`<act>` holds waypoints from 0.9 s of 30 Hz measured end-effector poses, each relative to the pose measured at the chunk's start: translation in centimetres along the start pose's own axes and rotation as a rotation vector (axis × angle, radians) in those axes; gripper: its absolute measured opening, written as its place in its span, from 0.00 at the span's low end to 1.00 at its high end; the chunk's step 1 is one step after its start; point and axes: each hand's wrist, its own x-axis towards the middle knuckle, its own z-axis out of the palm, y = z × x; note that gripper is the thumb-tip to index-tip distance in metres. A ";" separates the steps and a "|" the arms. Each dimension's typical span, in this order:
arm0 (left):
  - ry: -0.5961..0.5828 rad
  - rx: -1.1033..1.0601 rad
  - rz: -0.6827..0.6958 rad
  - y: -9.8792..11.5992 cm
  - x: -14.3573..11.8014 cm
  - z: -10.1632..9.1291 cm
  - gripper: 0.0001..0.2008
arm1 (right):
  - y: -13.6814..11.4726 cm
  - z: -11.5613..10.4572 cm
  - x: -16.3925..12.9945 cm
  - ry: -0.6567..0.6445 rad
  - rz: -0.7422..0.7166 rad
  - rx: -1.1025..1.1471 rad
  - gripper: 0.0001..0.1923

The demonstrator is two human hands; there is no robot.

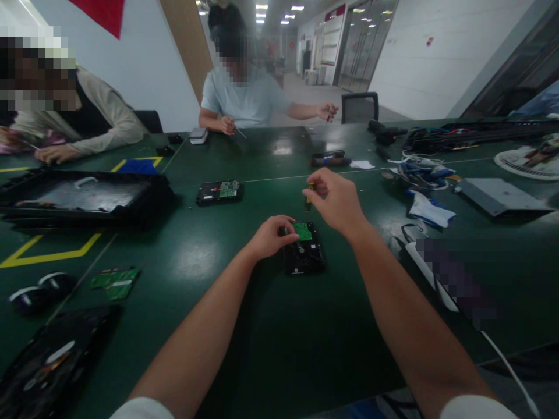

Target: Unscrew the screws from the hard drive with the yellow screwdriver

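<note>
A black hard drive [311, 256] lies on the green table in front of me, with a small green circuit board [304, 231] on its far part. My left hand [276, 235] grips the drive's left side, its thumb lying at the edge of the board. Above the drive's far right corner, my right hand [334, 198] pinches a small screwdriver [308, 201] with a yellow and dark handle. The screwdriver stands roughly upright, tip down over the board's far edge. Whether the tip touches a screw is too small to tell.
Another hard drive [219, 191] lies farther back; black trays [82, 192] stand left. Loose circuit boards [116, 283] and a black drive casing [52, 361] are at near left. Right are a power strip [430, 273], glove [430, 208] and metal case [502, 195]. Two people sit across the table.
</note>
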 end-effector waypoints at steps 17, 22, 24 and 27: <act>0.002 -0.006 -0.023 0.2 -0.1 0.0 0.05 | -0.6 -0.7 -0.1 -0.036 -0.031 -0.020 0.06; -0.004 -0.009 -0.014 0.1 -0.1 -0.1 0.05 | -0.3 -0.5 -0.1 0.010 0.027 0.013 0.06; -0.002 -0.008 -0.011 0.2 -0.1 -0.1 0.05 | -0.3 -0.5 0.0 0.003 0.022 0.016 0.07; 0.000 0.001 -0.009 0.4 -0.1 -0.2 0.05 | -0.2 -0.6 0.0 -0.021 -0.007 -0.018 0.07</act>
